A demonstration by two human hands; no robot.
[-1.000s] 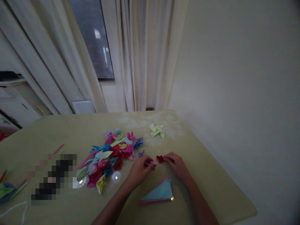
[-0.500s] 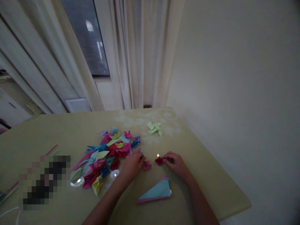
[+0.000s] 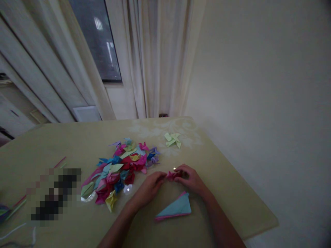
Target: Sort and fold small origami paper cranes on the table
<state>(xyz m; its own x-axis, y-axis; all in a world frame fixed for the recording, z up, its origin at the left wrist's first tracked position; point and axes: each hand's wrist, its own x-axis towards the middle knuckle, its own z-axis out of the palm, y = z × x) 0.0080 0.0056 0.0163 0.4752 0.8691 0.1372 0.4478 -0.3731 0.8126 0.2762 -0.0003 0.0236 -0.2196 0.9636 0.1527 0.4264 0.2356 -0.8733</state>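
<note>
My left hand [image 3: 148, 187] and my right hand [image 3: 190, 179] meet over the olive-green table [image 3: 64, 144], fingers pinched together on small folded paper pieces [image 3: 171, 175], pink and dark red. A small bright glint shows just above them. A pile of colourful folded paper shapes [image 3: 121, 167] lies just left of my left hand. A folded light-blue paper triangle with a pink edge [image 3: 176, 208] rests on the table below my hands.
A pale-green folded paper shape [image 3: 172, 139] lies farther back. Clear plastic bits [image 3: 127, 189] sit near the pile. Thin pink and green sticks [image 3: 60, 162] lie at the left. Cream curtains [image 3: 155, 58] and a dark window [image 3: 97, 38] stand behind; a bare wall is right.
My left hand went to the pile's edge, then came back right; the pink piece and the red piece, apart before, are now together between both hands.
</note>
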